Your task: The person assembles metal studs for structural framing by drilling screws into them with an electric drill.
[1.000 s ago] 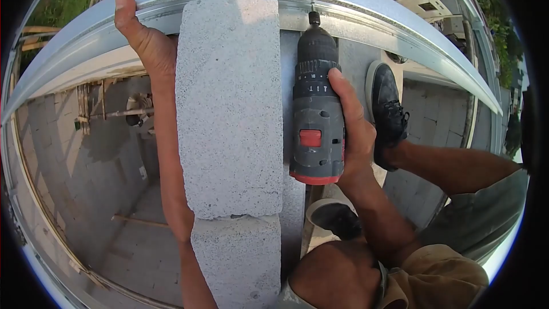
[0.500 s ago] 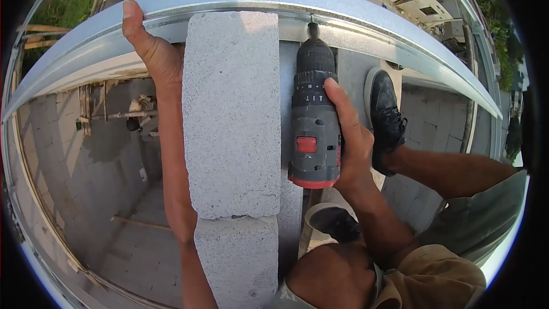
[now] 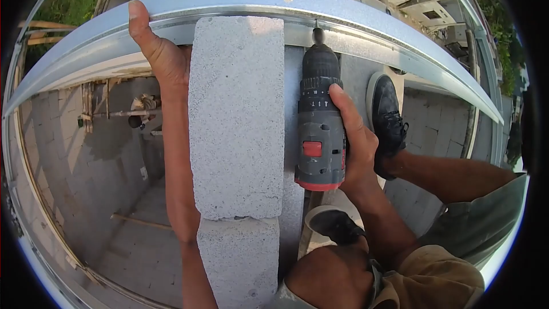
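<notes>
My right hand [image 3: 357, 143] is wrapped around a grey, black and red cordless drill [image 3: 320, 131]. The drill points away from me, its bit touching the silvery metal beam [image 3: 389, 26] that runs across the top of the view. My left hand [image 3: 166, 57] grips this beam left of the pale concrete block [image 3: 237, 114]; its thumb lies up along the metal, while the fingers are hidden below the beam and behind the block. A second concrete block [image 3: 240, 257] sits nearer to me, in line with the first.
Far below on the left, a person [image 3: 143, 111] is beside wooden poles in a block-walled room. My shoes [image 3: 384, 111] rest to the right of the drill, above a drop. Another metal beam [image 3: 486, 80] runs along the right edge.
The view has shifted slightly, so the hands, drill and block appear a little lower and to the right. Both hands keep their hold, and the bit stays at the beam.
</notes>
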`<state>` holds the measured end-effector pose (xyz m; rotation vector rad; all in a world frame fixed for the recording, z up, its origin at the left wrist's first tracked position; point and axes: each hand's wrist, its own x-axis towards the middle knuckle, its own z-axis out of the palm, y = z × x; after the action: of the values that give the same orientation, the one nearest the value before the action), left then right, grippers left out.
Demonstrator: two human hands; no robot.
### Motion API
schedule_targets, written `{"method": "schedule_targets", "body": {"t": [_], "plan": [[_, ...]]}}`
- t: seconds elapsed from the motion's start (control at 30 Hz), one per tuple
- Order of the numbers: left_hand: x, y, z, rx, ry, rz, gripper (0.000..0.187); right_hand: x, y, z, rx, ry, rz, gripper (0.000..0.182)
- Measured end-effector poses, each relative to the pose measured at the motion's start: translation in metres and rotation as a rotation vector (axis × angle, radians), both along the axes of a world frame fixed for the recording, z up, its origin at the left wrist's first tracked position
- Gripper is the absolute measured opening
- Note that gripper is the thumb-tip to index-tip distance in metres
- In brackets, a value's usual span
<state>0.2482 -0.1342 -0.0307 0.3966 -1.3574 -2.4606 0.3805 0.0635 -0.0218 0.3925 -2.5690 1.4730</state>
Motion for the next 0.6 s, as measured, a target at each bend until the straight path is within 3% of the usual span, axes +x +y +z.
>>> {"method": "schedule_targets", "body": {"t": [0.6], "plan": [[-0.003,-0.011,-0.007,-0.145,-0.037,0.014,0.091,0.001,0.002,-0.003,-0.032,-0.014,-0.015,0.083]]}}
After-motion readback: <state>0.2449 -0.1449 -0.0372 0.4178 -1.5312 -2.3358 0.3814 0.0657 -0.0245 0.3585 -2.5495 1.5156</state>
